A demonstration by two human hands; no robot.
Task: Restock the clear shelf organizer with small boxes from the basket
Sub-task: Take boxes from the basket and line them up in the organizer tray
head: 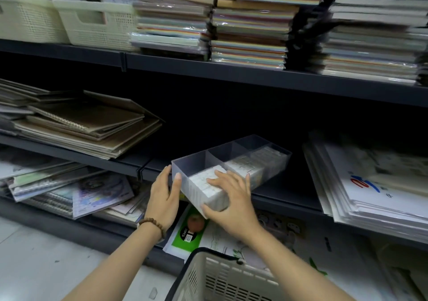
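The cream basket (228,280) sits lowest and closest, with both forearms reaching over it to the clear organizer (273,159) on the middle shelf (287,196). Its long axis runs diagonally from near-left to far-right, and the near end juts past the shelf edge. The left hand (163,198) lies nearly flat against the near-left corner, while the right hand (231,198) clamps the near end, with fingers spread over the white boxes (203,181) and thumb hooked on the outer wall. Brown notebooks (88,129) flank it on the left and white paper pads (370,185) on the right, both well apart from it.
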